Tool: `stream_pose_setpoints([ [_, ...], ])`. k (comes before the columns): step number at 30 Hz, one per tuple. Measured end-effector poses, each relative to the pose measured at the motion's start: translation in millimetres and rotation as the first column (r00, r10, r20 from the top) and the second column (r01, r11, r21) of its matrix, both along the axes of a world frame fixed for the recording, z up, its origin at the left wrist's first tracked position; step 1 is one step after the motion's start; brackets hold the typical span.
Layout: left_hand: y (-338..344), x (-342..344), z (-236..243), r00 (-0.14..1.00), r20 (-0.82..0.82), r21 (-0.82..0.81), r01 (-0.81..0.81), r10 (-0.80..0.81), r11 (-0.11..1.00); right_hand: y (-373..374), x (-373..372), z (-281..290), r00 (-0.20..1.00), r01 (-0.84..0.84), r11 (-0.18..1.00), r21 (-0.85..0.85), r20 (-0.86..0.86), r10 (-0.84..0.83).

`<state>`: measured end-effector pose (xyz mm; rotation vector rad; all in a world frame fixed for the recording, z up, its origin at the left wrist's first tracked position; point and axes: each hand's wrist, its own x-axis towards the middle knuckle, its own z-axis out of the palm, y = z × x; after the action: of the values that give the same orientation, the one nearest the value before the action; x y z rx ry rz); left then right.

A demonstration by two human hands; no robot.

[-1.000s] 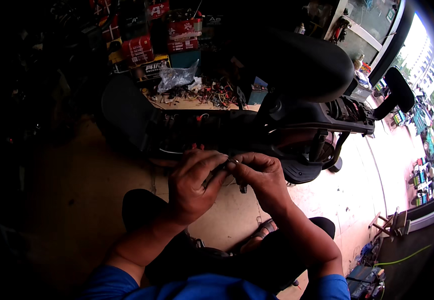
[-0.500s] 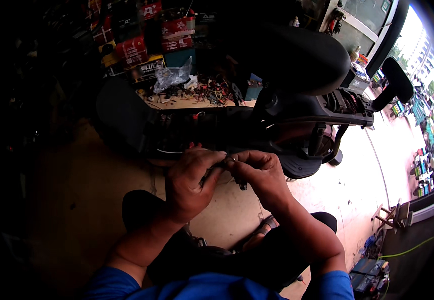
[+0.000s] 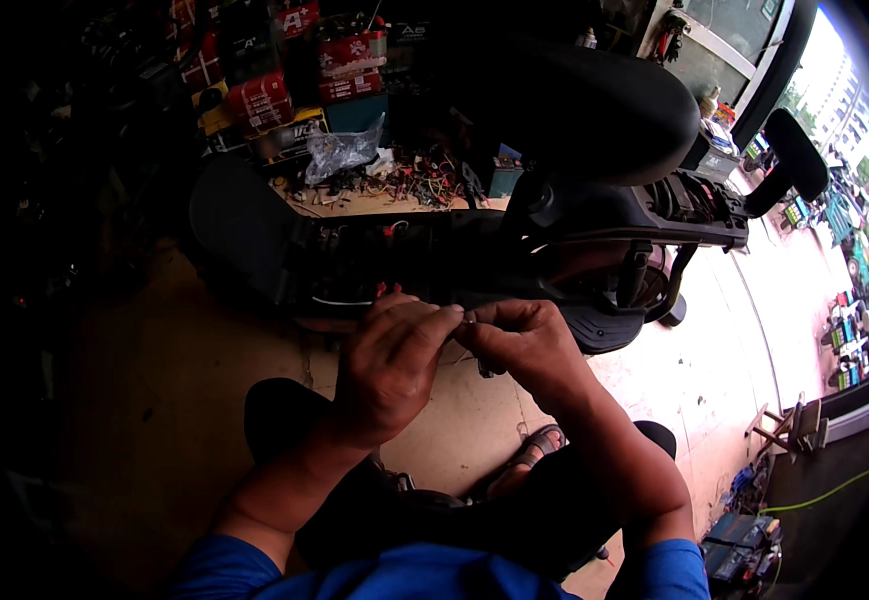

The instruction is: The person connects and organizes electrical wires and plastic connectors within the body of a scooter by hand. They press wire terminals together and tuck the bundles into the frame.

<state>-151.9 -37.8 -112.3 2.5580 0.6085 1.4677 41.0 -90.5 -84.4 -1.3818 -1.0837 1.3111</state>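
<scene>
Fingertip to fingertip, my left hand (image 3: 387,370) and my right hand (image 3: 525,350) meet in front of a black electric scooter (image 3: 595,240). Both are closed in a pinch around something small, mostly hidden by the fingers. A tiny bright spot shows between the fingertips, too small to name. Under my right fingers, a small dark piece (image 3: 487,369) peeks out. Just beyond my left hand lies the scooter's uncovered footboard bay (image 3: 395,262), dark inside, with a white wire (image 3: 343,301) and a red piece (image 3: 385,290) at its near edge.
The scooter's black seat (image 3: 605,115) rises beyond my right hand. Behind it are stacked red boxes (image 3: 352,55), a clear plastic bag (image 3: 345,150) and a heap of wire scraps (image 3: 420,180). A small wooden stool (image 3: 803,425) and a dark battery (image 3: 740,548) are at the right.
My left fingers have rolled forward over the small thing, and my right fingertips have drawn in tighter. Less of the dark piece shows below. The scooter has not moved.
</scene>
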Motion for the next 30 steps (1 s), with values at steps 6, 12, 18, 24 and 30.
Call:
stream_pose_setpoints([
  [6, 2, 1, -3, 0.998, -0.059, 0.075, 0.022, -0.018, 0.997, 1, 0, -10, 0.992, 0.013, 0.999, -0.035, -0.126, -0.018],
  [12, 2, 9, -7, 1.0, 0.017, -0.069, -0.013, 0.014, 0.998, -1, -2, -16, 0.995, 0.098, 0.995, 0.028, 0.0, -0.098],
  [18, -6, -3, -3, 0.994, 0.106, -0.533, 0.022, 0.041, 0.846, 0, -8, -21, 0.905, 0.201, 0.938, 0.282, 0.313, -0.288],
  [24, 1, -1, -15, 0.88, 0.472, -0.857, 0.448, 0.042, 0.254, -4, -21, -23, 0.768, 0.062, 0.848, 0.526, 0.518, -0.377],
  [30, 3, -5, -16, 0.861, 0.495, -0.867, 0.482, 0.115, 0.122, 1, -26, -35, 0.775, 0.011, 0.802, 0.598, 0.501, -0.385],
])
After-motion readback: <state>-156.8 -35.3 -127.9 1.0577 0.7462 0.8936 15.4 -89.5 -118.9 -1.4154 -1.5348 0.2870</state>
